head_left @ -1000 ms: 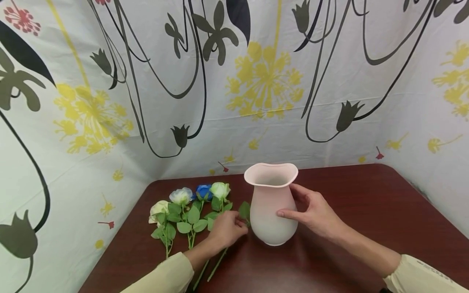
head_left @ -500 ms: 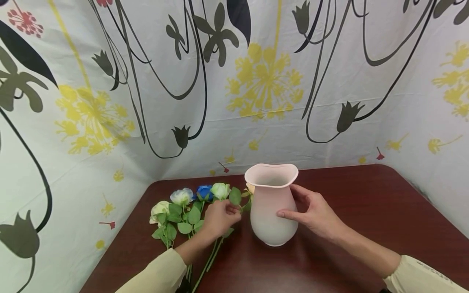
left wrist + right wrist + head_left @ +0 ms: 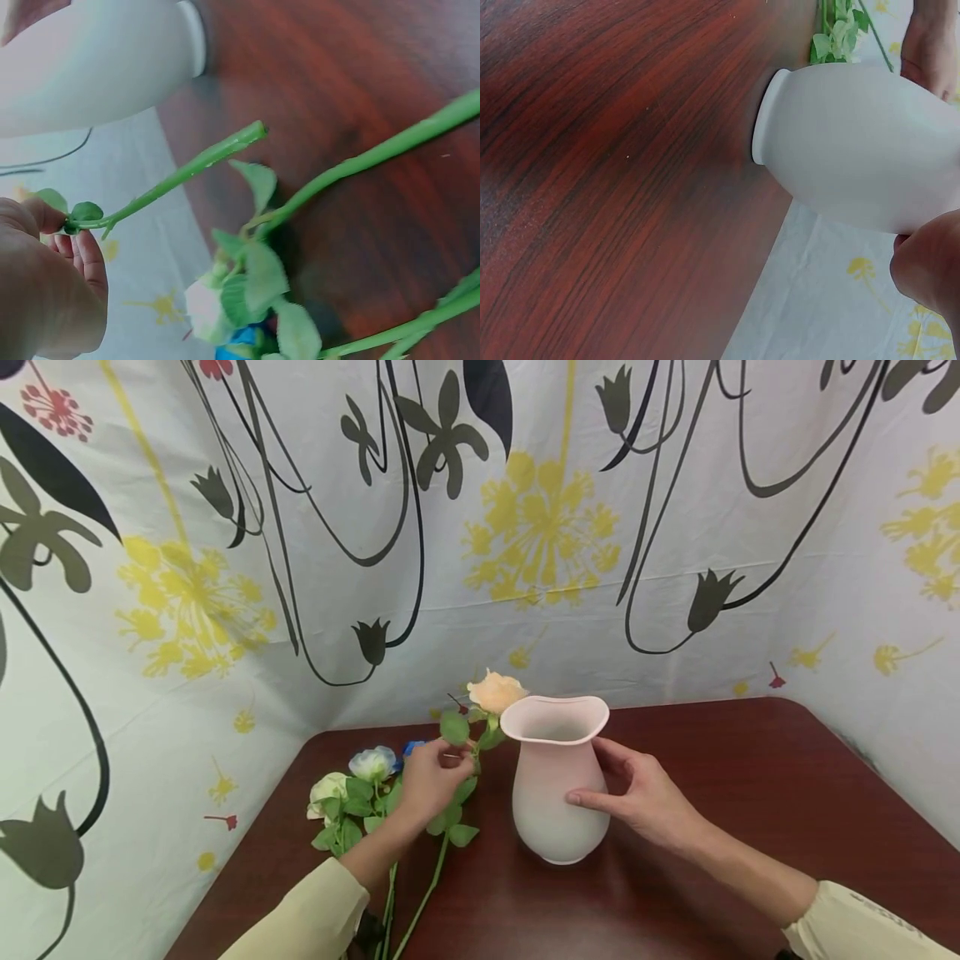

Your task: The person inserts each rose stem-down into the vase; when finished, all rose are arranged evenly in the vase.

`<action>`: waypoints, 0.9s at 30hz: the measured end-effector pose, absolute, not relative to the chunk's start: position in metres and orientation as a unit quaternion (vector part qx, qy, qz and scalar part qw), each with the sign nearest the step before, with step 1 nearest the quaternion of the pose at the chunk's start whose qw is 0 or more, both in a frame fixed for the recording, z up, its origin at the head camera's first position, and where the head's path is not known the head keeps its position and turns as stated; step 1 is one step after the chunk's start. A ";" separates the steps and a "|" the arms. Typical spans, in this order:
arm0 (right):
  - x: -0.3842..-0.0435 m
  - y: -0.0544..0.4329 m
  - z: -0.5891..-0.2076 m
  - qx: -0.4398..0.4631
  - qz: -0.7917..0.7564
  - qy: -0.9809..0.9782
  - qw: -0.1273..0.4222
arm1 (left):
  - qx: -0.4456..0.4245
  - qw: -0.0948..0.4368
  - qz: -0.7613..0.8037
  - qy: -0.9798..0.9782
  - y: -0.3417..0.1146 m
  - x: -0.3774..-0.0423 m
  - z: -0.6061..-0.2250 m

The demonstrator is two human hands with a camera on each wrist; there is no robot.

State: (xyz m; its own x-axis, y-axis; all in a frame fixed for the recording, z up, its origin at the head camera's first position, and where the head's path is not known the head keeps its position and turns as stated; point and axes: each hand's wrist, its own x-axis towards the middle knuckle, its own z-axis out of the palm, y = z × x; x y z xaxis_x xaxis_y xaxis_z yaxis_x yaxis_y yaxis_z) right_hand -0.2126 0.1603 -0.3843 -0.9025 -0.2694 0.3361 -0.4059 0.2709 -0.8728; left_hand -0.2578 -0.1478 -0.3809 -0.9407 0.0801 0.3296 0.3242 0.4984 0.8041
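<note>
My left hand [image 3: 435, 781] pinches the stem of a peach rose [image 3: 497, 692], held upright just left of the vase with its bloom near the rim. In the left wrist view the cut end of its green stem [image 3: 202, 161] points out over the table. A pale pink-and-white vase [image 3: 558, 785] with a wavy, flared rim stands upright on the table. My right hand [image 3: 648, 789] grips the vase's right side, thumb in front and fingers behind. To the left lie a cream rose [image 3: 327, 793], a white-blue rose [image 3: 372, 763] and a blue rose [image 3: 411, 747], partly hidden by my left hand.
The dark red-brown wooden table [image 3: 720, 760] has rounded far corners. A white cloth [image 3: 442, 577] printed with flowers hangs behind and beside it. In the left wrist view a white rose [image 3: 206, 309] lies by the blue one, with long stems reaching toward me.
My left hand has lifted the peach rose from behind the vase, moving up and leftward, so its bloom now shows beside the rim. The right hand and vase have stayed put.
</note>
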 end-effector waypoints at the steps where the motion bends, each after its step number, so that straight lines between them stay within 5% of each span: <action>1: -0.213 0.160 -0.384 0.213 0.565 -0.795 0.061 | -0.115 0.129 -0.498 -0.850 -0.148 -0.258 -0.377; 27: -0.213 0.161 -0.387 0.217 0.571 -0.789 0.065 | -0.154 0.186 -0.682 -0.690 -0.131 -0.264 -0.270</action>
